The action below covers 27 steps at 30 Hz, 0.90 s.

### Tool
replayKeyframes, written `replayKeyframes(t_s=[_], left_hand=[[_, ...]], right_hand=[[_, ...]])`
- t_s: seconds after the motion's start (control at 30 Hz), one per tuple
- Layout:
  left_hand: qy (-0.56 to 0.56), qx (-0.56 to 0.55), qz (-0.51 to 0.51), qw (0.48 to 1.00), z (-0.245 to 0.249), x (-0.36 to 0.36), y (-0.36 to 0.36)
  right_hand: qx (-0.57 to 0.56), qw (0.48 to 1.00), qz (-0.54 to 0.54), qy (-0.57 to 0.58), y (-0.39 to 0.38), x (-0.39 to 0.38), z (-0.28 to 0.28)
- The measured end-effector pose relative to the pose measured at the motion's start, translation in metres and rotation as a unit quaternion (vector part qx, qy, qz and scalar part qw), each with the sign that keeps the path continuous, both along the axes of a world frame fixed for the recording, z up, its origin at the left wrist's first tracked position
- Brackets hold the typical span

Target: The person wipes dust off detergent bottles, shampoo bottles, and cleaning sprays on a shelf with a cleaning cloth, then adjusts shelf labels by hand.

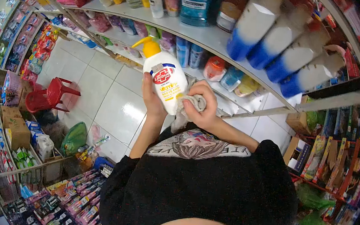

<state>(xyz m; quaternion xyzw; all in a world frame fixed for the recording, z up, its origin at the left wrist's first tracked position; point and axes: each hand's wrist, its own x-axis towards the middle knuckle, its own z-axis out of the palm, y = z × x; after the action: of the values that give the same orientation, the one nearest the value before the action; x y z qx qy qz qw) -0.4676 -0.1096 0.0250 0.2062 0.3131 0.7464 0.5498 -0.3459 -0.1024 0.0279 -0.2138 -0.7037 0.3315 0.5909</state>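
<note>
A white Lifebuoy pump bottle (168,84) with a yellow pump head (148,45) is held up in front of my chest, tilted to the left. My left hand (153,95) grips it along its left side, fingers mostly hidden behind it. Bunched in my right hand (204,105) is a pale grey cloth (198,101), pressed against the bottle's lower right side. Part of the cloth hangs below the bottle's base.
Just ahead, a white shelf (155,23) carries a blue Listerine bottle (195,4), tubes and several white-and-blue bottles (254,25). A red plastic chair (51,95) stands on the tiled floor at left. Packed racks line both sides, with a green bag (74,139) below left.
</note>
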Motion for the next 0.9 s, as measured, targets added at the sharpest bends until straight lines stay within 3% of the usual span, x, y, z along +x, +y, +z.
replayKeyframes(t_s=[0.03,0.1,0.13,0.17,0.23,0.37,0.4,0.43,0.5,0.53,0.67,0.73,0.83,0.9], left_hand=[[-0.012,-0.01,-0.008,1.0,0.0,0.011,-0.002],[-0.043,-0.006,-0.037,0.998,0.006,0.037,-0.009],[-0.07,0.0,-0.061,0.996,0.008,0.051,-0.014],[-0.074,-0.001,-0.066,0.995,0.008,0.065,-0.019],[-0.061,0.023,-0.082,0.995,0.008,0.091,-0.029],[0.018,-0.011,-0.056,0.998,-0.027,0.131,-0.047],[-0.06,0.058,-0.061,0.995,-0.026,0.14,-0.051],[-0.064,0.06,-0.069,0.994,-0.024,0.146,-0.059],[0.22,0.012,-0.079,0.972,-0.009,0.156,-0.073],[0.217,0.074,-0.086,0.97,-0.011,0.158,-0.068],[0.127,0.098,-0.116,0.98,-0.003,0.176,-0.082],[0.127,0.05,-0.186,0.973,-0.02,0.178,-0.082],[0.045,0.03,-0.17,0.984,-0.029,0.189,-0.091],[0.048,0.026,-0.192,0.98,-0.03,0.192,-0.097]], right_hand=[[0.0,1.0,-0.006,-0.003,-0.004,0.009,-0.003],[-0.085,0.993,-0.019,0.079,-0.017,0.03,-0.01],[-0.18,0.978,0.012,0.101,-0.028,0.043,-0.011],[-0.181,0.979,0.005,0.098,-0.04,0.054,-0.01],[-0.376,0.898,0.081,0.212,-0.062,0.071,-0.007],[-0.336,0.917,0.02,0.211,-0.088,0.106,-0.02],[-0.353,0.913,-0.009,0.207,-0.095,0.116,-0.022],[-0.349,0.914,-0.018,0.206,-0.103,0.127,-0.021],[-0.307,0.942,-0.1,0.094,-0.117,0.148,-0.017],[-0.274,0.946,-0.137,0.107,-0.121,0.155,-0.015],[-0.14,0.957,-0.255,0.002,-0.131,0.183,-0.02],[-0.1,0.958,-0.265,-0.034,-0.138,0.191,-0.025],[-0.055,0.956,-0.278,-0.072,-0.149,0.199,-0.027],[-0.036,0.955,-0.277,-0.097,-0.157,0.203,-0.031]])
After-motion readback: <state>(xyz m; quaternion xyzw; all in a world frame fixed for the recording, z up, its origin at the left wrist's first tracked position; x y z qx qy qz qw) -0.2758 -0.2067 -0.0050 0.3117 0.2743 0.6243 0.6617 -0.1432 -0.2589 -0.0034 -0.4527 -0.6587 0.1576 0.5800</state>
